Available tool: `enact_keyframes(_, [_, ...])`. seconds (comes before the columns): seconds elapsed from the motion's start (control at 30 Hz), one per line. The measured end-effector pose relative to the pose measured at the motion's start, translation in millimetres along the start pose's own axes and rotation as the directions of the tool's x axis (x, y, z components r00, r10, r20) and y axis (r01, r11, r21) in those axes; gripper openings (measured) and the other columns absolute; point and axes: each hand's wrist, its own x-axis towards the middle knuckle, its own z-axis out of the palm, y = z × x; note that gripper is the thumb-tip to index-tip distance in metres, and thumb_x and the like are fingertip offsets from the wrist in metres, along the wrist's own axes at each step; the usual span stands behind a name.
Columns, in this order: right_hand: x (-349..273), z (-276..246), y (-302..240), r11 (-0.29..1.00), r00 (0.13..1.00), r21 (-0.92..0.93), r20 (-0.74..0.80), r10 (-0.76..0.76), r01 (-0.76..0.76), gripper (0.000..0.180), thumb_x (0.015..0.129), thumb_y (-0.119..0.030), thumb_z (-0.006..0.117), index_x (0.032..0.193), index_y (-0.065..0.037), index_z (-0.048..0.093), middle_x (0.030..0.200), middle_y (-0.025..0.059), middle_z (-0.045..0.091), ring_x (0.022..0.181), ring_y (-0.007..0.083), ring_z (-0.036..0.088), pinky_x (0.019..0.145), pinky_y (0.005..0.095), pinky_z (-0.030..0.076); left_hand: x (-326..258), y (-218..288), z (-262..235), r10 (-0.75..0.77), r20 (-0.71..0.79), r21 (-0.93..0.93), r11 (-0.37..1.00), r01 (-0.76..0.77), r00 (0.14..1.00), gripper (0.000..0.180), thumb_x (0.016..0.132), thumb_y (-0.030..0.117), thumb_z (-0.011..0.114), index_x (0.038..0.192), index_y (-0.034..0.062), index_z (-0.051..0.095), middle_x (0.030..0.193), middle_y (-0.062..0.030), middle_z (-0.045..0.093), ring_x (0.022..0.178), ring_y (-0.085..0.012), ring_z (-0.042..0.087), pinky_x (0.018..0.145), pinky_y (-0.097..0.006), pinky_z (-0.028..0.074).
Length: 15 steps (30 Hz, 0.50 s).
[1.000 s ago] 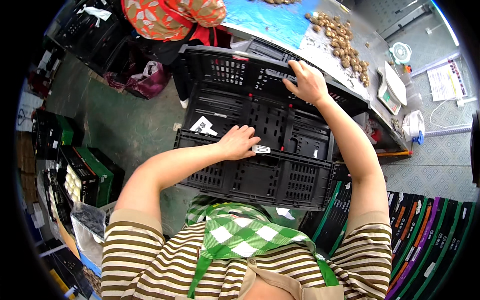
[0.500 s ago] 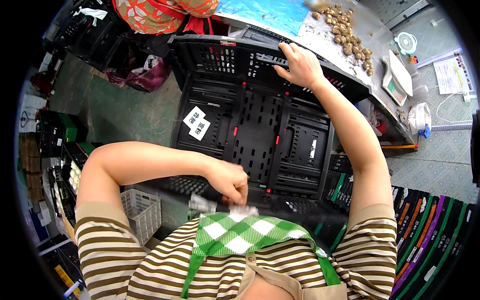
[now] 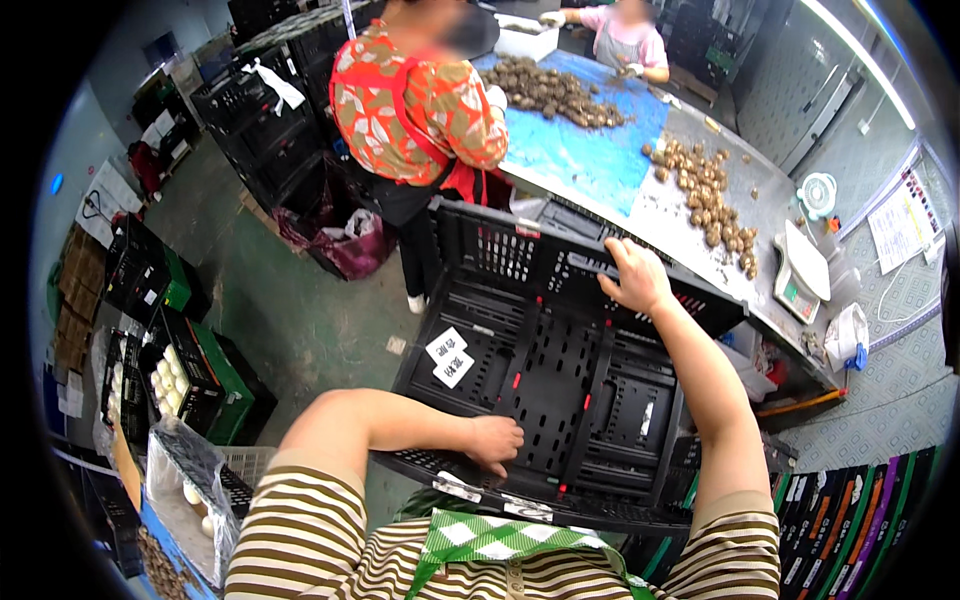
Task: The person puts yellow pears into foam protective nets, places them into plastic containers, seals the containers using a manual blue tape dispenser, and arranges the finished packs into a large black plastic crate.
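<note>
A black folding plastic crate [image 3: 560, 385] lies before me, its slotted far wall standing up and its end panels flat against the base. Two white paper labels [image 3: 450, 357] lie on its left panel. My right hand [image 3: 637, 280] is closed over the rim of the far wall, thumb on the inner side. Just inside the near wall [image 3: 520, 500], my left hand [image 3: 495, 443] hovers with fingers loosely bent and thumb apart, holding nothing visible. Whether its fingertips touch the crate is unclear.
Beyond the crate stands a metal table [image 3: 690, 130] with brown tubers [image 3: 710, 190], a blue sheet [image 3: 580, 150] and a white scale [image 3: 800, 265]. A co-worker in orange [image 3: 400, 100] stands close at the far left. Folded crates [image 3: 850, 520] line the right; filled crates [image 3: 185, 375] stand left.
My left hand has moved from the near wall's edge to just inside it, and that wall, blurred before, is now still. The view has tilted up, showing co-workers and more tubers.
</note>
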Motion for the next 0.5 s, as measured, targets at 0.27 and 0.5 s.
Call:
enact_keyframes(0.27, [-8, -9, 6, 0.997, 0.996, 0.059, 0.073, 0.043, -0.047, 0.048, 0.072, -0.023, 0.065, 0.113, -0.005, 0.047, 0.092, 0.0149, 0.054, 0.09, 0.0319, 0.054, 0.079, 0.0383, 0.044, -38, 8, -127, -0.328, 0.234, 0.017, 0.943, 0.333, 0.915, 0.042, 0.079, 0.048, 0.055, 0.077, 0.0075, 0.067, 0.071, -0.0123, 0.065, 0.071, -0.0308, 0.064, 0.06, -0.043, 0.05])
enact_keyframes(0.5, [-52, -5, -91, 0.901, 0.9, 0.01, -0.048, -0.433, 0.434, 0.031, 0.062, -0.01, 0.059, 0.094, -0.01, 0.054, 0.092, 0.0096, 0.053, 0.095, 0.0279, 0.053, 0.087, 0.0475, 0.041, -173, -42, -142, -0.544, -0.272, 0.192, 0.778, 0.598, 0.794, 0.022, 0.073, 0.027, 0.063, 0.065, 0.008, 0.056, 0.061, -0.0077, 0.06, 0.066, -0.0265, 0.061, 0.065, -0.038, 0.048])
